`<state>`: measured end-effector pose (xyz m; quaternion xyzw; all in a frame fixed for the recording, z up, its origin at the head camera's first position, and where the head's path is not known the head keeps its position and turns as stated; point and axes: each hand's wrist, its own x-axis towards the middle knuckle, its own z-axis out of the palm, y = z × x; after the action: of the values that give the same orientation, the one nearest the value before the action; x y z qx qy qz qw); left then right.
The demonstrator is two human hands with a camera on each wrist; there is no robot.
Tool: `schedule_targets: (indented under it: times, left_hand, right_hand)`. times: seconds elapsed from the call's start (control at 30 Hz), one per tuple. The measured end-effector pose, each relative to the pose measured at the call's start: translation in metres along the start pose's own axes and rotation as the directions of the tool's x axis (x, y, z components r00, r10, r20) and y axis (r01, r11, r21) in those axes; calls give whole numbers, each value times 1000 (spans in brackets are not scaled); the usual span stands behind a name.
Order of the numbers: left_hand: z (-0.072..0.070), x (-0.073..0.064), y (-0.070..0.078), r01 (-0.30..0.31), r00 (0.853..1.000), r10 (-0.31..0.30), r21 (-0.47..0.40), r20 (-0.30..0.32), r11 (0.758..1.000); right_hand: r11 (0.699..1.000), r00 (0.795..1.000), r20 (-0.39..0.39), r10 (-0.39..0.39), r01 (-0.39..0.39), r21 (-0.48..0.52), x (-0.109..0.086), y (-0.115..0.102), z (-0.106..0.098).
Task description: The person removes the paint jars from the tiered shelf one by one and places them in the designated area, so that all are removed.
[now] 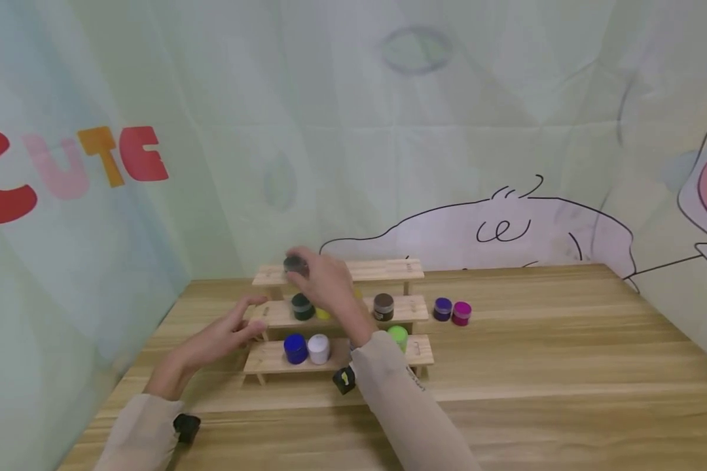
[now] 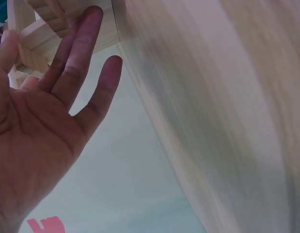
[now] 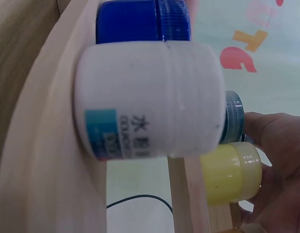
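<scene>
At the left end of the top tier of a wooden stepped rack (image 1: pixel 383 269), my right hand (image 1: pixel 330 282) grips a dark paint jar (image 1: pixel 295 265) between thumb and fingers. My left hand (image 1: pixel 218 337) is beside the left end of the middle tier, fingers spread and holding nothing; whether a fingertip touches the wood I cannot tell. Below the right hand, the middle tier carries a dark green jar (image 1: pixel 302 307), a yellow jar (image 3: pixel 227 172) and a brown jar (image 1: pixel 383 307). On the bottom tier stand a blue jar (image 1: pixel 296 348), a white jar (image 3: pixel 150 97) and a light green jar (image 1: pixel 397 337), partly behind the right forearm.
A purple jar (image 1: pixel 442 309) and a magenta jar (image 1: pixel 462 313) stand on the wooden table (image 1: pixel 536 366) right of the rack. Behind the rack hangs a printed curtain (image 1: pixel 241 163), close to the table's back edge. The right forearm covers part of the lower tiers.
</scene>
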<state>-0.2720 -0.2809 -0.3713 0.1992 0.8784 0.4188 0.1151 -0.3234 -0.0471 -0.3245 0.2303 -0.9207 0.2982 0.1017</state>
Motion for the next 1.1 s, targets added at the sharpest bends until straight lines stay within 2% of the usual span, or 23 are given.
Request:
schedule_targets:
  times: [0.4,0.6,0.83,1.1]
  left_hand:
    - [3,3,4,-7,1000,7,4,11,1000]
    - [5,5,4,3,1000,-3,20,-2,1000]
    - [3,1,5,21,1000,-20,42,-13,999]
    - [3,1,2,34,999,-34,33,-13,999]
  right_hand:
    - [996,1000,-3,11,-11,84,-9,10,-10]
    - [995,999,-23,47,-45,88,-14,17,-18]
    - [993,998,-21,63,-61,103,-19,25,-27]
    - [991,996,-31,87,-83,105,-24,40,-35]
